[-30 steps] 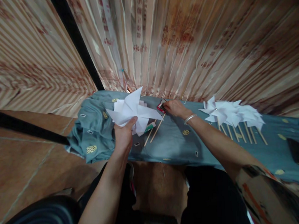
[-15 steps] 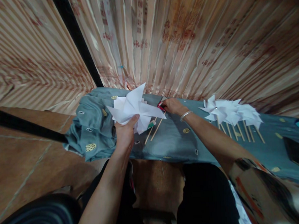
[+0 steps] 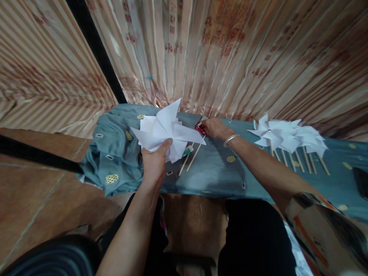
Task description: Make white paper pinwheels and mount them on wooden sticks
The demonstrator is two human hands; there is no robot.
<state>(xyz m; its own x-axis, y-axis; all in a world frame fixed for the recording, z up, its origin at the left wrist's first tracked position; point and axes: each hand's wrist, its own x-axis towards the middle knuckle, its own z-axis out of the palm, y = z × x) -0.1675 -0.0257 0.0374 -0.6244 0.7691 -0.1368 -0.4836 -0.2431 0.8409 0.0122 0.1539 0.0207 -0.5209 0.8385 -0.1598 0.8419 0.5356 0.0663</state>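
Left hand [image 3: 154,160] pinches the pinwheel [image 3: 163,128] near its centre, probably securing the folds; right hand [image 3: 213,127] grips a red stapler [image 3: 199,128].

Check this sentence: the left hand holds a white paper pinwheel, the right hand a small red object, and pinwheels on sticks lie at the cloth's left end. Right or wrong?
Partly wrong: the head view shows the pinwheels on sticks lying toward the right end of the cloth. The left hand holds a white paper pinwheel, the right hand a small red object.
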